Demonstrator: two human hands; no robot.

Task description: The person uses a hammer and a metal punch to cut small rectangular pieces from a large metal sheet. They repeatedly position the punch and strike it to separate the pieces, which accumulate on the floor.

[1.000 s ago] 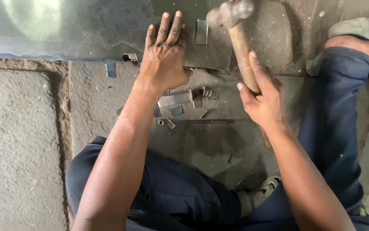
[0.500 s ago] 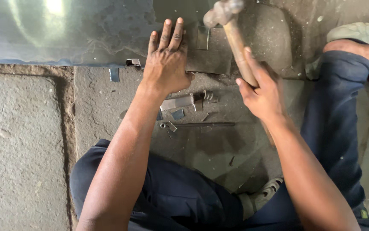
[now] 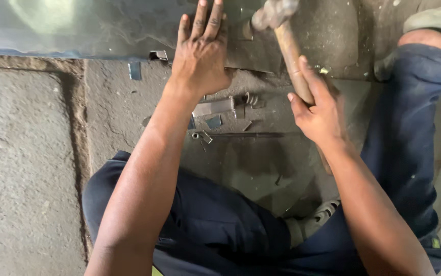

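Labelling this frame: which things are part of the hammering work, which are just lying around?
In use:
- left hand, flat on the metal sheet
- right hand, gripping the hammer by its wooden handle

Lying about:
- small metal scraps on the stone floor
- thin rod
- small clip at the sheet's edge

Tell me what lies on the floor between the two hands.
Head view: small metal scraps and a thin rod lie on the stone floor between left hand and right hand.
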